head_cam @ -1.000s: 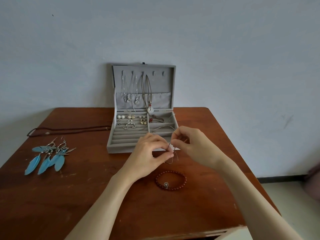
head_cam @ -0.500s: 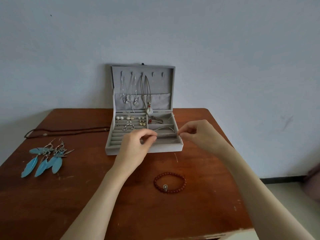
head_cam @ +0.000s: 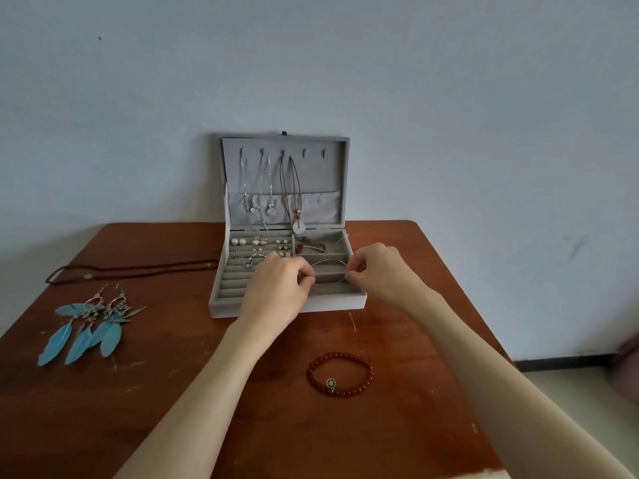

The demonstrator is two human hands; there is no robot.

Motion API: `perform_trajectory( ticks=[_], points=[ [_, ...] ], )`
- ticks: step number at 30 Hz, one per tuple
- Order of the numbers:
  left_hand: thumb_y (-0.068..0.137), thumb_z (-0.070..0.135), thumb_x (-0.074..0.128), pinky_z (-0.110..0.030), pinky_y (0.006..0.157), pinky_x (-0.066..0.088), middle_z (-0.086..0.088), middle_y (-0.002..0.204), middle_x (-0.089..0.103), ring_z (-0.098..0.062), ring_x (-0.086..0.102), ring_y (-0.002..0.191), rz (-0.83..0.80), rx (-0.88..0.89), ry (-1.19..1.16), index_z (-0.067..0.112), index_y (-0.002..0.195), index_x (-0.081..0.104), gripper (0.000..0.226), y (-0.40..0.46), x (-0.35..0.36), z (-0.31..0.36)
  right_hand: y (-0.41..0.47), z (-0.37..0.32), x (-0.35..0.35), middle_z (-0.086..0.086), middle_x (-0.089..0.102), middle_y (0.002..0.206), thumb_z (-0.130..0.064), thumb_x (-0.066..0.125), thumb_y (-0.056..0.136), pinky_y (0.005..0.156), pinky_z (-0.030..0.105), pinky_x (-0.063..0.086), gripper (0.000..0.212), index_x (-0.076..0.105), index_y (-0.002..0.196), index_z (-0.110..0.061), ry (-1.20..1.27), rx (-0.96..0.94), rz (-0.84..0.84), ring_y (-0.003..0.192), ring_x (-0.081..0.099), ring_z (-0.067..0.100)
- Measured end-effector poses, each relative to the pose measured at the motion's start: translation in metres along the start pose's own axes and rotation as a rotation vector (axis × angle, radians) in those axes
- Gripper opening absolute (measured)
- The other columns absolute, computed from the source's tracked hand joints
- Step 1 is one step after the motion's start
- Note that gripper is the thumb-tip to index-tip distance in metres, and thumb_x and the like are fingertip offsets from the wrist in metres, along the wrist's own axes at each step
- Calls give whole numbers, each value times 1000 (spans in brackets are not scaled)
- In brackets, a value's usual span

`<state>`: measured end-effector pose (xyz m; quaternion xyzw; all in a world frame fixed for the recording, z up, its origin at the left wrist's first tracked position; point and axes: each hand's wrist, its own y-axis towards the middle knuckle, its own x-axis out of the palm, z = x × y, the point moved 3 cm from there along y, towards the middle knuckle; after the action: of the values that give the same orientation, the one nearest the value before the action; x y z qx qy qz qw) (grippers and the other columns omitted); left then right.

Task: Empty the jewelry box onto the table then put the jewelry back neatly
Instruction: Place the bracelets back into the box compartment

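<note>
Both hands, left hand (head_cam: 276,288) and right hand (head_cam: 378,271), pinch a thin silver bangle (head_cam: 328,276) over the open jewelry box (head_cam: 287,307) on the counter (head_cam: 173,392).

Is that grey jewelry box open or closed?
Open: the jewelry box has its lid standing upright, necklaces hanging inside it and the tray compartments exposed.

jewelry box (head_cam: 221,307) mid-table, feather earrings (head_cam: 88,326) left, bracelet (head_cam: 340,374) in front
</note>
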<state>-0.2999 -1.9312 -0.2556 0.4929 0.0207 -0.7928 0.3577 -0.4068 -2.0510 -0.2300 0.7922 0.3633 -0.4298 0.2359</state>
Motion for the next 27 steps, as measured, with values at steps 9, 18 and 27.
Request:
perform_trajectory(
  ticks=[9, 18, 27],
  points=[
    [89, 22, 58, -19, 79, 34, 4, 97, 49, -14, 48, 101, -2, 47, -3, 17, 103, 68, 18, -6, -4, 0, -10, 4, -1, 1, 59, 92, -22, 57, 90, 71, 22, 37, 19, 70, 99, -12, -41, -35, 41, 83, 50, 13],
    [86, 16, 62, -12, 75, 36, 9, 87, 51, -7, 50, 89, 131, 144, -115, 18, 99, 68, 15, -37, -21, 3, -72, 13, 4, -10, 59, 82, -28, 65, 84, 65, 13, 40, 7, 61, 79, -26, 103, -73, 5, 77, 54, 5],
    [86, 31, 62, -19, 77, 43, 12, 91, 55, -3, 50, 80, -279, 163, -115, 29, 100, 66, 15, -62, -16, 26, -89, 3, 19, -12, 50, 89, -30, 57, 89, 83, 26, 41, 8, 56, 84, -24, -126, -69, -285, 96, 53, 14]
  ],
)
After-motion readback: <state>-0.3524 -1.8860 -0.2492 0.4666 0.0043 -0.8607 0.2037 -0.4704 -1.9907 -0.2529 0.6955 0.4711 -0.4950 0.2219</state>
